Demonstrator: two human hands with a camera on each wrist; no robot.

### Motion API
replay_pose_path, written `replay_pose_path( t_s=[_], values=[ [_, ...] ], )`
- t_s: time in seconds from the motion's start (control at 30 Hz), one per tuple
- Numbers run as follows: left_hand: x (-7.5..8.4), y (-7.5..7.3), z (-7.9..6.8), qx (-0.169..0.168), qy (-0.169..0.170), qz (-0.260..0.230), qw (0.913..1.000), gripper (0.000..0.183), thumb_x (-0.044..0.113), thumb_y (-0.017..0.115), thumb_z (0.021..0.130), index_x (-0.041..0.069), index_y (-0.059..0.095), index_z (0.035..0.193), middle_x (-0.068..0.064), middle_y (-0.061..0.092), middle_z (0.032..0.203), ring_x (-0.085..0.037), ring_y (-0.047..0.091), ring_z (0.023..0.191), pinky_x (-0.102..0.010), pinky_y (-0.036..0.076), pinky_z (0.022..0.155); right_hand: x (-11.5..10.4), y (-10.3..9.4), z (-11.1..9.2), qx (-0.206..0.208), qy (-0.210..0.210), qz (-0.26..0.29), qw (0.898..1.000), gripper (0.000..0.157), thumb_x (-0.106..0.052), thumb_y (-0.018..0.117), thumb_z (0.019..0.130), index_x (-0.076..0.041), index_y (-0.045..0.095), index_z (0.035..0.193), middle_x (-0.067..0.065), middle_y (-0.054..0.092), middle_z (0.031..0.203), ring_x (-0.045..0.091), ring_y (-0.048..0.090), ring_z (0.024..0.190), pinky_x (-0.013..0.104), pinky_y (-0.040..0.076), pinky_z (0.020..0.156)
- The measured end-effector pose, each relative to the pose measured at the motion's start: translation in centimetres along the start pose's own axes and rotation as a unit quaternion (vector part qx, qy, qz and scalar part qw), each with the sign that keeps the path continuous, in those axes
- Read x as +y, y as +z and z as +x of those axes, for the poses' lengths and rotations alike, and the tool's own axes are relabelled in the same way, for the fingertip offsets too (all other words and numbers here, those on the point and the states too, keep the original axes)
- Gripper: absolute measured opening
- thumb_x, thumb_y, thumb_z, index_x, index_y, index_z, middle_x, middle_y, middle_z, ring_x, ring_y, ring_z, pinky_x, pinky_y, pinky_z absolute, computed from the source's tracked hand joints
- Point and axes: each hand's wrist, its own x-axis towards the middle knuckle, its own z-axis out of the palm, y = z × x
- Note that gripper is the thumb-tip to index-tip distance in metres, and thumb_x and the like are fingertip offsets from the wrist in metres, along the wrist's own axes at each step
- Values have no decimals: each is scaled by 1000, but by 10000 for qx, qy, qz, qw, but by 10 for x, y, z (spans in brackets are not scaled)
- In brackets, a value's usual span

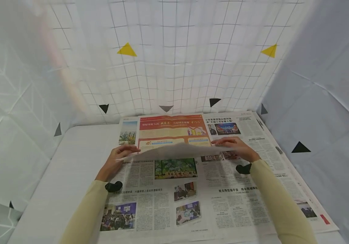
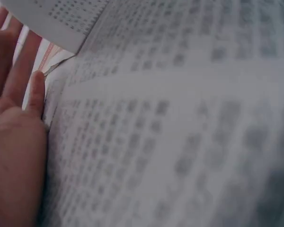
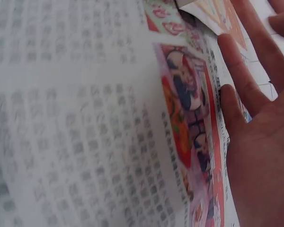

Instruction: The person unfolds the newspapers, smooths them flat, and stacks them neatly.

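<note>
A lifted newspaper sheet (image 1: 177, 150), blurred and seen almost edge-on, spans the gap between my two hands. My left hand (image 1: 113, 162) holds its left end, and in the left wrist view the fingers (image 2: 20, 71) reach behind a paper corner. At the other end, my right hand (image 1: 238, 147) grips the sheet near its far edge. Its lower fingers (image 3: 246, 80) look fairly straight beside the printed page in the right wrist view. The thumb contact is hidden on both sides. Below lies a spread newspaper (image 1: 162, 196) with photos and columns of text.
Beyond the hands, a page with a red banner (image 1: 174, 123) lies on the white table (image 1: 67, 169). More newspaper pages (image 1: 284, 176) extend to the right. White gridded sheeting (image 1: 186, 67) with yellow and black triangles encloses the back and sides.
</note>
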Motion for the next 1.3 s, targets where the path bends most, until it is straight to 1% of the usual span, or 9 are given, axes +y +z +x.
replay_pose_path(
  t_s=[0.13, 0.23, 0.27, 0.37, 0.47, 0.57, 0.9, 1.13, 1.3],
  values=[
    [2, 0, 3, -182, -74, 473, 9987, 45, 37, 58, 106, 20, 55, 147, -9, 51, 154, -31, 51, 141, -47, 49, 112, 5, 0, 5, -308, 274, -134, 9991, 51, -41, 48, 109, -15, 49, 153, 20, 59, 145, 2, 55, 65, 32, 51, 54],
    [2, -1, 7, -417, -131, 1221, 9916, 61, 41, 68, 99, 22, 47, 154, -13, 36, 165, -40, 35, 153, -65, 36, 118, 8, 2, 10, -552, 367, -597, 9960, 58, -39, 55, 107, -17, 41, 158, 22, 46, 155, 22, 67, 88, 42, 58, 69],
    [2, -2, 9, -476, -88, 1596, 9860, 68, 43, 71, 96, 22, 44, 156, -14, 32, 168, -42, 29, 156, -69, 31, 119, 9, 3, 12, -629, 347, -770, 9944, 61, -37, 59, 105, -17, 39, 159, 22, 40, 160, 29, 67, 109, 47, 59, 83],
    [1, -2, 10, -563, 35, 2600, 9640, 87, 49, 80, 86, 22, 41, 158, -15, 27, 170, -44, 11, 161, -71, 13, 125, 9, 7, 16, -803, 118, -1488, 9855, 75, -35, 71, 97, -15, 36, 161, 14, 14, 174, 44, 23, 158, 67, 33, 119],
    [1, -2, 10, -517, 284, 3336, 9409, 98, 50, 84, 78, 18, 39, 160, -17, 32, 168, -44, 8, 161, -69, 3, 126, 7, 10, 17, -798, 26, -2076, 9749, 89, -40, 80, 88, -17, 35, 162, 11, 11, 175, 43, -2, 162, 74, 14, 123],
    [1, 0, 10, -464, 449, 3608, 9304, 103, 50, 86, 75, 14, 39, 159, -18, 35, 167, -44, 11, 161, -67, 2, 127, 6, 13, 16, -756, -56, -2355, 9689, 96, -41, 84, 84, -16, 33, 162, 13, 13, 175, 46, -3, 161, 77, 9, 122],
    [-2, 3, 9, -374, 522, 3633, 9295, 112, 51, 87, 73, 8, 33, 161, -19, 29, 169, -46, 12, 160, -68, 5, 126, 8, 17, 12, -712, -138, -2488, 9658, 98, -37, 84, 84, -13, 31, 163, 15, 12, 174, 48, -3, 160, 77, 9, 122],
    [0, 3, 13, -286, 320, 3870, 9211, 120, 55, 83, 74, 0, 23, 162, -23, 18, 171, -49, 10, 159, -73, 13, 123, -4, 24, 18, -787, 189, -2686, 9599, 91, -46, 71, 95, -14, 22, 166, 13, 7, 176, 45, -5, 161, 77, 9, 122],
    [4, 4, 15, -304, 50, 3635, 9311, 108, 52, 75, 84, 3, 22, 164, -21, 14, 172, -47, 4, 160, -72, 7, 124, -10, 29, 20, -777, 361, -2891, 9535, 92, -48, 66, 97, -12, 16, 166, 14, 3, 175, 47, -7, 161, 75, 6, 124]
  ],
)
